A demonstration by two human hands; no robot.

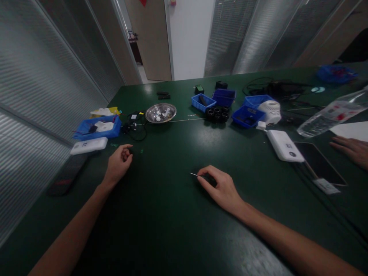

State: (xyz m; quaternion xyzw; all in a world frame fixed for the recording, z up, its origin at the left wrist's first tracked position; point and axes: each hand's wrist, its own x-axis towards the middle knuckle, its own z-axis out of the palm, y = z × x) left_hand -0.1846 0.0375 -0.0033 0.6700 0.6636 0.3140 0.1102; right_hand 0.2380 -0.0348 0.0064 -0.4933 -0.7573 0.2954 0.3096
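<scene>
My right hand (220,184) rests on the green tabletop (161,176), closed around a small screwdriver (194,174). Its thin metal shaft points left, past my thumb and fingertips, and the dark handle is mostly covered by my palm. To the left, my left hand (118,163) lies on the table with its fingers curled in, and I see nothing held in it. A white power bank (89,146) is just beyond that hand, beside a blue tray (99,128) with small parts. Further off stands a shiny metal dish (160,113) holding small pieces.
Blue bins (248,116) and black round parts (217,114) stand toward the back. On the right are another white power bank (285,145), a phone (321,163), cables and a tilted clear bottle (330,115). Another person's hand (352,149) lies at the right edge.
</scene>
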